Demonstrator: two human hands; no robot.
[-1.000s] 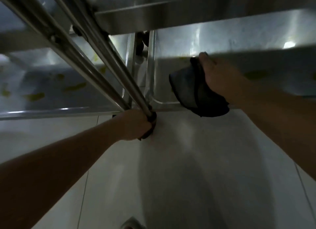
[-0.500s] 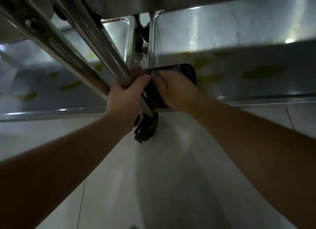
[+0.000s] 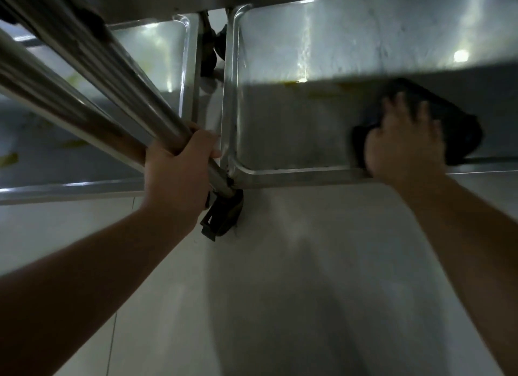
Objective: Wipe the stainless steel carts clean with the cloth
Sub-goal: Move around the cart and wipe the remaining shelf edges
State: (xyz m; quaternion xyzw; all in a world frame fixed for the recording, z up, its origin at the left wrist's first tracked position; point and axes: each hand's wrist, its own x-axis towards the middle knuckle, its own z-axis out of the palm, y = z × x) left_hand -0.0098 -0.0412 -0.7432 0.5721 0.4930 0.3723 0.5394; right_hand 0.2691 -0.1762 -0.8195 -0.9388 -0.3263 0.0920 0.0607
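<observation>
Two stainless steel carts stand side by side. The right cart's bottom shelf (image 3: 294, 140) is a shallow steel tray with yellowish smears near its middle. My right hand (image 3: 403, 148) presses a dark cloth (image 3: 459, 129) flat on that shelf near its front right, fingers spread over the cloth; the hand is blurred. My left hand (image 3: 179, 173) grips the slanting steel leg tube (image 3: 131, 86) of the right cart just above its black caster (image 3: 222, 217). The left cart's bottom shelf (image 3: 70, 140) carries yellow smears too.
An upper shelf edge (image 3: 420, 70) overhangs the right shelf and shades it. A second steel tube (image 3: 56, 106) runs beside the gripped one. Another black caster (image 3: 208, 50) shows in the gap between the carts. Pale floor tiles (image 3: 308, 277) fill the foreground.
My right hand has swept the cloth from the shelf's left corner, beside the leg, across to the right. My left hand still grips the leg tube, slightly lower than half a second ago.
</observation>
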